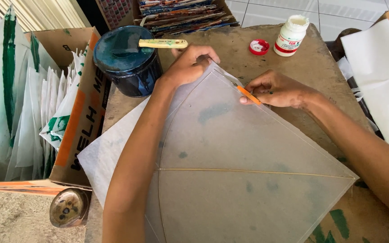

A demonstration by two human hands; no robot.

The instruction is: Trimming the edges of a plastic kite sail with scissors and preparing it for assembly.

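Nearest the camera lies the paper kite, a thin translucent sheet stretched flat on the desk, with a bamboo cross spar running side to side and a curved spine rising toward its top corner. The paper looks fragile: it could well tear or crease if either forearm leans harder on it, since the left forearm already lies across the sheet.

Farther up, the right hand pinches a small orange-handled blade between thumb and fingers, its grip narrow and closed on the tool, right at the kite's upper right edge. A slip there could plausibly cut into the sail instead of along the edge, or nick the left hand, which presses fingertips down on the top corner just beside the blade; its grip is curled and holds nothing, only pinning the paper.

Beyond the left hand, a dark blue paint tin stands near the kite's corner with a brush laid across its rim; a nudge of the left elbow might tip brush or paint onto the paper. Farther right stand an open white glue bottle and its red cap, apart from the hands. At left, a cardboard box of folded paper crowds the desk edge.
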